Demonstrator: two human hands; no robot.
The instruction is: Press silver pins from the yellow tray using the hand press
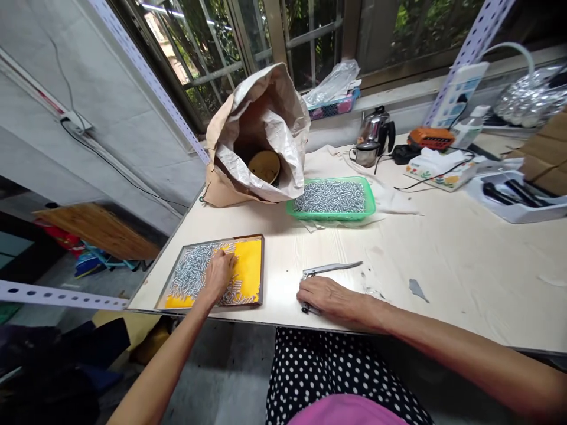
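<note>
A shallow yellow tray (252, 260) with a dark frame lies at the table's front left, holding several small silver metal pins (190, 274). My left hand (218, 276) rests in the tray on the pins, fingers bent together over them. My right hand (325, 297) lies on the table near the front edge, closed over the dark handle of a metal hand tool (330, 269) whose silver arm sticks out to the right.
A green basket (370, 206) full of the same pins sits further back. Behind it stands an open paper sack (261, 130). A kettle (374, 139), an orange device (430, 139), cables and a white tray (514, 206) occupy the back right. A window runs along the rear.
</note>
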